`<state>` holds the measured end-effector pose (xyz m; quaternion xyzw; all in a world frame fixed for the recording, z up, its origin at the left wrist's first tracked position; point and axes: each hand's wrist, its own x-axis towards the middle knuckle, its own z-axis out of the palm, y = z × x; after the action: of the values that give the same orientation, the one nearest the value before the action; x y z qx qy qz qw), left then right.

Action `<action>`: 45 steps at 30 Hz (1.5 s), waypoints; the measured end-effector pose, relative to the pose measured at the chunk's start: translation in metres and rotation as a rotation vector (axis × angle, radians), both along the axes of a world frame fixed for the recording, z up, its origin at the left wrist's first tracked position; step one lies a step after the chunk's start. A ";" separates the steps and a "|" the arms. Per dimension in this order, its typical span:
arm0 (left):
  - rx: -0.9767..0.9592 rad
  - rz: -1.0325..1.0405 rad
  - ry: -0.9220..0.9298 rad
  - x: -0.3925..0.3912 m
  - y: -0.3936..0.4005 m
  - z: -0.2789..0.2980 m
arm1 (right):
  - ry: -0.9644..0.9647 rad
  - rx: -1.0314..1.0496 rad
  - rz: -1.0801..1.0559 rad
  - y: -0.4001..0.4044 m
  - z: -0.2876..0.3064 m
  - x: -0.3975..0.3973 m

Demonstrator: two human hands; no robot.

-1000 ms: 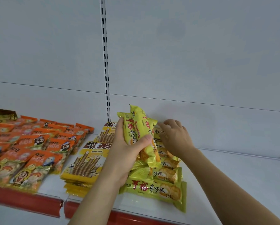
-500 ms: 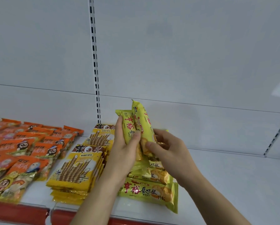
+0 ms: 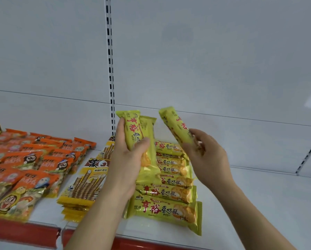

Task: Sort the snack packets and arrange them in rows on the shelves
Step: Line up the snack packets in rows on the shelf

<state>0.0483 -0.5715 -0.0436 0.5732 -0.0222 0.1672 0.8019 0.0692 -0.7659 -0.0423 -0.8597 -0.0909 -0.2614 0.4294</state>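
Two yellow-green packets (image 3: 138, 134) stand upright in our left hand (image 3: 127, 165), fingers curled round them, at frame centre; our right hand (image 3: 205, 156) pinches a third packet (image 3: 176, 127) just right of them. Below, the matching row (image 3: 169, 192) lies on the shelf (image 3: 259, 204). We judge placing is underway; next, lay this packet flat, aligned with that row.

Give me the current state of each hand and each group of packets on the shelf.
left hand: grips two yellow-green packets upright.
right hand: holds one yellow-green packet tilted, lifted off the row.
yellow-green row: lying flat, overlapped front to back.
wafer-stick packets: stacked flat, left of that row.
orange packets: laid in overlapping rows, far left.
shelf: bare at right.
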 end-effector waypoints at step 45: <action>-0.191 -0.022 0.028 -0.011 -0.037 -0.013 | -0.147 -0.144 0.194 0.018 -0.031 -0.027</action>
<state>0.0376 -0.6082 -0.0570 0.4963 -0.0014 0.1517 0.8548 0.0421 -0.7477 -0.0737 -0.8539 -0.2232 -0.2739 0.3821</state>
